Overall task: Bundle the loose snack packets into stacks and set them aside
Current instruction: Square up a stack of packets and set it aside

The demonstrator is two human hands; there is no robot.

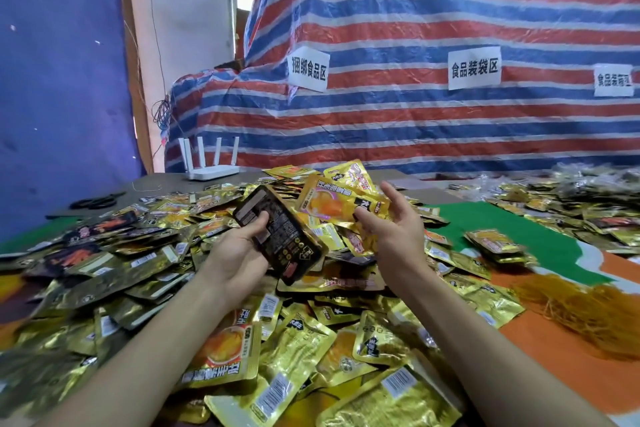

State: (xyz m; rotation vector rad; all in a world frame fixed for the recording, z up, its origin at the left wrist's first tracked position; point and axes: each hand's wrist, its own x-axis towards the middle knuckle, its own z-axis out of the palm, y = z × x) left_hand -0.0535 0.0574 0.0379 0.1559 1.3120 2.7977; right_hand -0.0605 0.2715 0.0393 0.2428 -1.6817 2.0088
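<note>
Loose gold and yellow snack packets (298,350) cover the table in a deep heap, with dark ones at the left (100,246). My left hand (239,253) grips a small stack of dark packets (280,236), thumb on top, tilted above the heap. My right hand (394,229) is raised beside it with fingers spread and fairly straight. Its thumb and palm touch the right edge of a yellow packet (332,201) at the heap's top.
A small stack of packets (498,246) lies apart on the green and orange cloth (540,350) at right, near a pile of orange rubber bands (588,315). Scissors (97,201) and a white router (211,168) sit at the back left. A striped tarp (415,114) rises behind.
</note>
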